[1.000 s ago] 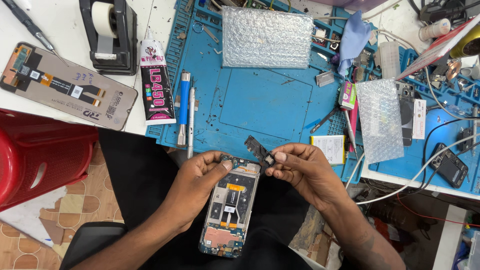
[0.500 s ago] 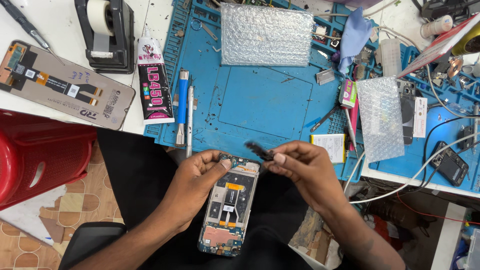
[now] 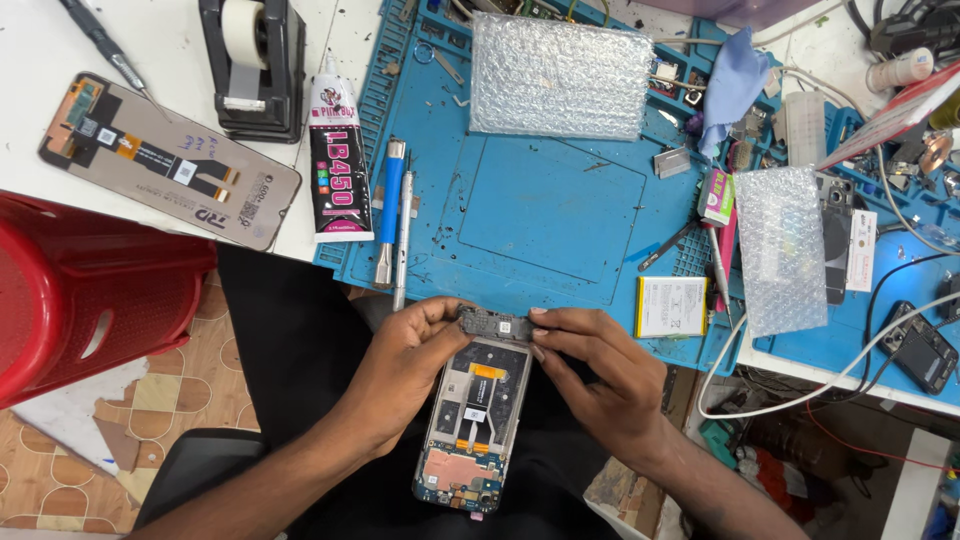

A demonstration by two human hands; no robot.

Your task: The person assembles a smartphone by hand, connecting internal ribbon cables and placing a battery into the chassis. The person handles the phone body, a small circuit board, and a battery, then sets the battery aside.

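While both hands work over the person's lap, an opened phone (image 3: 478, 425) with its back off lies lengthwise between them, its circuit boards and an orange flex cable exposed, the far end pointing toward the tabletop edge. Across that far end sits a small dark cover piece (image 3: 495, 323), lying crosswise on the phone's frame. The left hand (image 3: 405, 375) grips the phone's left side, its fingers closed on the frame and its thumb touching the left end of the cover piece. The right hand (image 3: 590, 375) comes in from the other side, its fingers pinched together on the right end of the same piece. Just beyond the hands lies a blue work mat (image 3: 545, 200) on the tabletop (image 3: 170, 30). On the mat, near the left hand, lie a blue-handled screwdriver (image 3: 388, 210) and a slim metal tool (image 3: 403, 235), side by side. A white glue tube (image 3: 335, 165) rests at the mat's left edge, with a phone screen panel (image 3: 165, 160) face down further left and a black tape dispenser (image 3: 252, 65) behind it. Two sheets of bubble wrap (image 3: 560, 75) lie on the mat, one at the back and one to the right, and a small white battery (image 3: 672, 306) lies near the right hand. A red plastic stool (image 3: 90, 290) stands at the left, below the tabletop.
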